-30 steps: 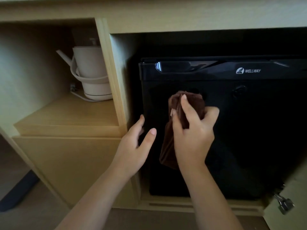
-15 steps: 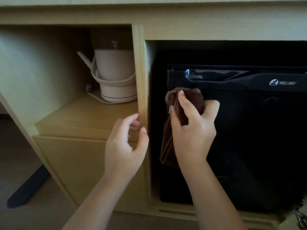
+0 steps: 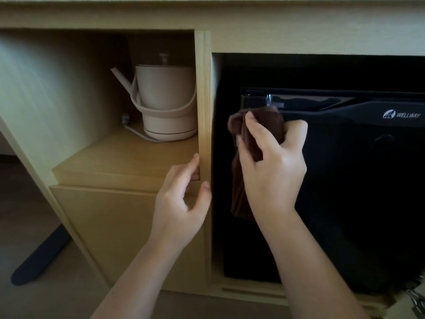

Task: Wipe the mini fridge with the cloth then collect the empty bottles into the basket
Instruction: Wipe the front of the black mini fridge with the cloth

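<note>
A black mini fridge with a white WELLWAY logo sits in the right bay of a pale wooden cabinet. My right hand grips a bunched brown cloth and presses it against the upper left corner of the fridge door, just under the glossy handle strip; the cloth's tail hangs down behind my wrist. My left hand rests on the wooden divider post beside the fridge, fingers curled around its front edge, holding no object. No bottles or basket are in view.
A beige electric kettle with its cord stands on a shelf in the left bay, above a closed drawer front. A dark furniture foot lies on the floor at left. A metal hinge shows at the lower right corner.
My right hand has carried the cloth up the door to the top left corner. My left hand moved from the fridge's edge onto the divider post. My view shifted left.
</note>
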